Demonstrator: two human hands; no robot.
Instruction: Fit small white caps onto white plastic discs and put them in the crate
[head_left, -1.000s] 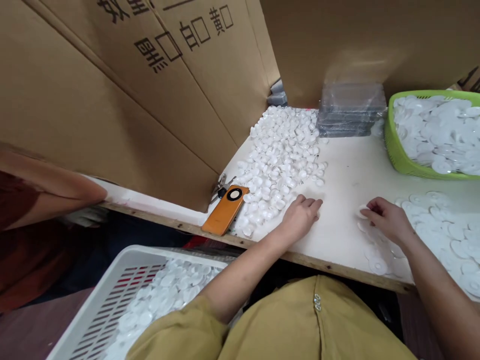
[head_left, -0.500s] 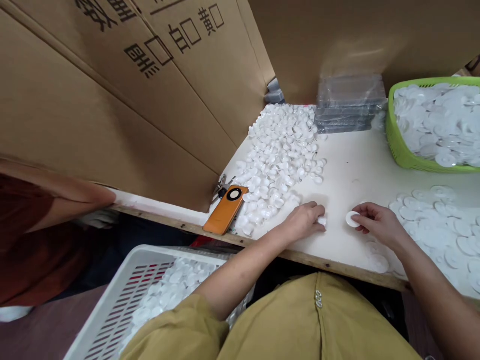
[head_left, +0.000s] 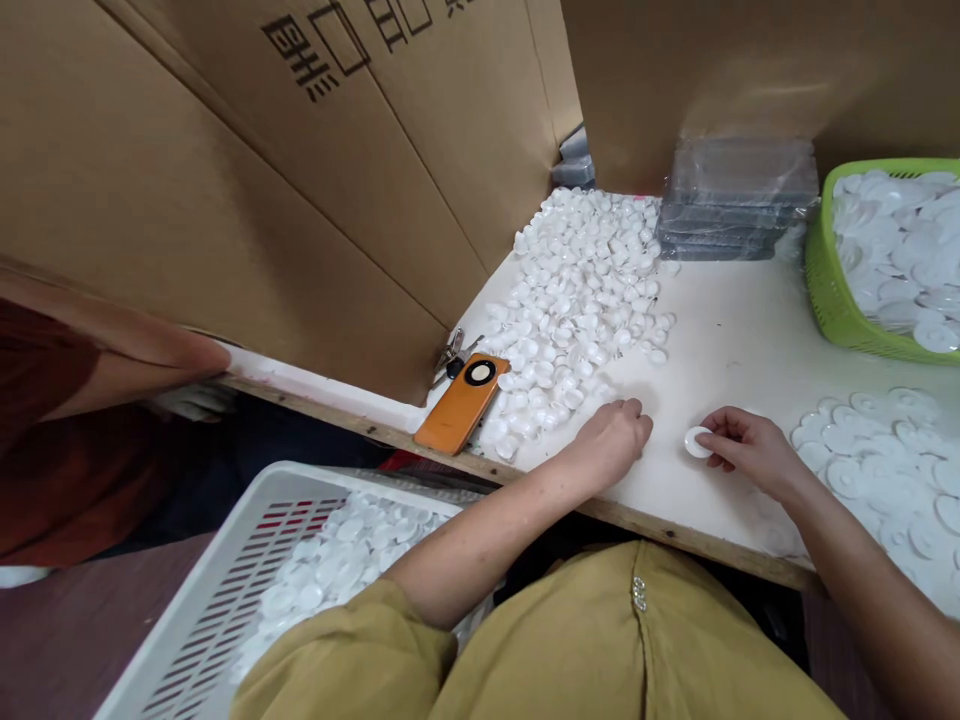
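My right hand (head_left: 742, 448) pinches a thin round white disc (head_left: 695, 442) between thumb and fingers, just above the white tabletop (head_left: 720, 310). Facing it across a small gap, my left hand (head_left: 616, 440) is closed with its fingers curled down. Whatever lies inside those fingers is hidden. A heap of small round white plastic pieces (head_left: 581, 300) spreads behind and to the left of my left hand. To the right of my right hand, flat white discs (head_left: 874, 470) lie in a loose overlapping pile.
An orange phone (head_left: 454, 412) and keys (head_left: 452, 350) lie at the table's left edge. Behind stand a clear-wrapped grey stack (head_left: 739, 205) and a green basket (head_left: 819, 290) of discs. Cardboard (head_left: 315, 230) walls the left. Below sits a white crate (head_left: 202, 610); another person's arm (head_left: 150, 365) shows.
The view has shifted slightly. My left hand has turned, and the small white piece seen at its fingertips is out of sight. My right hand still holds its disc.
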